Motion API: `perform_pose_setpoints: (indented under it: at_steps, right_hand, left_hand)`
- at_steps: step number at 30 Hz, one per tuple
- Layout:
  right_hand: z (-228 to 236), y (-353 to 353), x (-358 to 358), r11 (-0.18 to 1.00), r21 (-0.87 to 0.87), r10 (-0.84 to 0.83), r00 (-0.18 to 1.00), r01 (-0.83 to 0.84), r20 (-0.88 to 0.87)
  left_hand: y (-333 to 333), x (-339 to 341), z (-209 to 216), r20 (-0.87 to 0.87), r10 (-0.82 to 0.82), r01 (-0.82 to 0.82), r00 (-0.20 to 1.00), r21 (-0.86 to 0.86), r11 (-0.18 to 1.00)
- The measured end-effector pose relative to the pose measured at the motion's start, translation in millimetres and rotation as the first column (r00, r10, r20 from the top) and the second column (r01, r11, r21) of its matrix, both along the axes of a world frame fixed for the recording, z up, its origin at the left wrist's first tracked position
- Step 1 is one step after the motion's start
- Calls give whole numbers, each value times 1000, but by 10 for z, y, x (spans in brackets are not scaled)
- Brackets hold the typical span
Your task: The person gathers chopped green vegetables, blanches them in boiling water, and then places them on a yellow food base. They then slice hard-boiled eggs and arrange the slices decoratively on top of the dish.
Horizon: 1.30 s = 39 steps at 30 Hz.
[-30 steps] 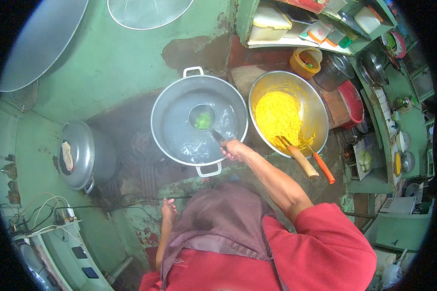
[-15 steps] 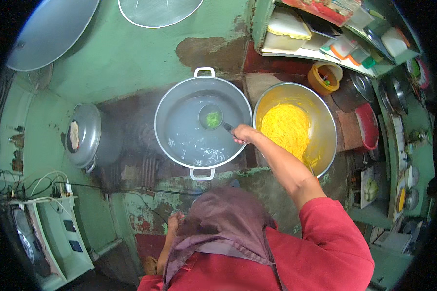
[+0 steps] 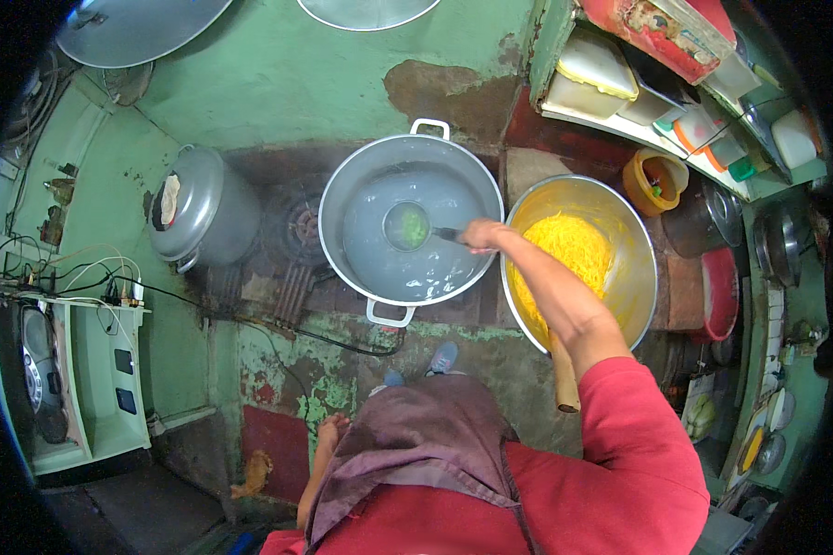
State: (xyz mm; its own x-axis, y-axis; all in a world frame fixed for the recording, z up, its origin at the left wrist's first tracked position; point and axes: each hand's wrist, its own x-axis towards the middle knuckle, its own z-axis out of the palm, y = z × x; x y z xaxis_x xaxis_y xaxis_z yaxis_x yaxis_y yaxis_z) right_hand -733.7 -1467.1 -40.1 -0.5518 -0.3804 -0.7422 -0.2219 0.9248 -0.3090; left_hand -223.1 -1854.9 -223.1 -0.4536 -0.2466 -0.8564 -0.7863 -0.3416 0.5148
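Note:
My right hand (image 3: 479, 235) is closed round the dark handle of a round strainer (image 3: 407, 227). Its bowl, with a small clump of chopped green pieces (image 3: 415, 225) in it, is over or in the cloudy water; how deep I cannot tell. A large metal pot (image 3: 498, 190) with two loop handles surrounds the water. Close on the right, under my forearm, stands a wide steel bowl (image 3: 645, 250) of yellow shredded food (image 3: 574, 248). A wooden handle (image 3: 565, 375) sticks out over its near rim. My left hand (image 3: 333, 428) hangs low beside my apron, fingers loosely apart, with nothing visible in it.
To the left, a lidded metal pot (image 3: 217, 208) stands beside a burner (image 3: 304, 224). A black hose (image 3: 361, 350) runs along the counter's front. On the right are an orange-yellow tub (image 3: 640, 180), a red container (image 3: 720, 296) and a shelf (image 3: 657, 139) of boxes.
My view has shifted, so the pot and bowl appear farther right. The strainer has moved slightly left and nearer within the pot. The wooden handle at the bowl now shows fully.

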Motion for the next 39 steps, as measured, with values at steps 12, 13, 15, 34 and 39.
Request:
perform_pose_setpoints:
  at_steps: [12, 13, 15, 34, 39]
  right_hand:
    - [-58, -280, 735, 989, 16, -144, 977, 148, -156]
    - [18, -180, 780, 935, 71, -335, 933, 346, -135]
    - [50, -61, 918, 961, 35, -266, 954, 273, -137]
    - [-159, -722, 1691, 170, -12, -786, 142, 985, 602]
    - [-208, -654, 1701, 111, -2, -717, 81, 994, 693]
  left_hand:
    - [-221, -194, 300, -76, 45, -38, 996, 87, 995]
    - [-266, -198, 346, -89, 53, -46, 995, 84, 995]
    - [-372, -126, 350, -127, 70, -65, 989, 46, 997]
    - [-609, 516, -7, -71, -300, 289, 951, -136, 948]
    - [-390, 301, 128, -68, -102, 90, 992, -167, 982]
